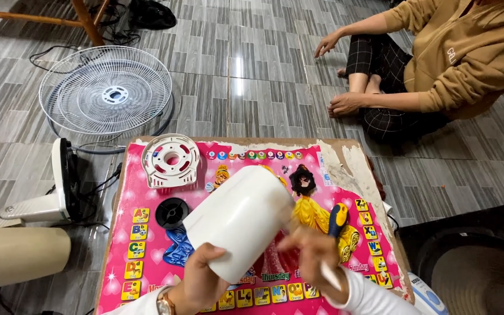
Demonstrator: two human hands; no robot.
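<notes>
Hands at the lower centre of the frame work on a white cylindrical housing, which is raised above a low bench and tilted, its closed end toward the upper right. Left hand, watch at the wrist, grasps the housing from below at its near open rim, fingers curled round the edge. Right hand sits against the right side of the housing; it is motion-blurred, and whether it is clenched on the blue-and-yellow screwdriver handle showing just above it cannot be told.

Bench surface is covered by a pink printed children's sheet, torn at the upper right. On it, upper left of the housing, lies a white round slotted cover; just below that cover lies a black round cap, near the housing. A small black part rests right of the housing's far end.

On the grey tiled floor, upper left of the frame, a white wire fan guard lies flat. A white fan base with a black disc stands at left, beside the bench. Another person in a tan sweatshirt sits on the floor at the upper right, well apart from the bench, both hands resting low.
</notes>
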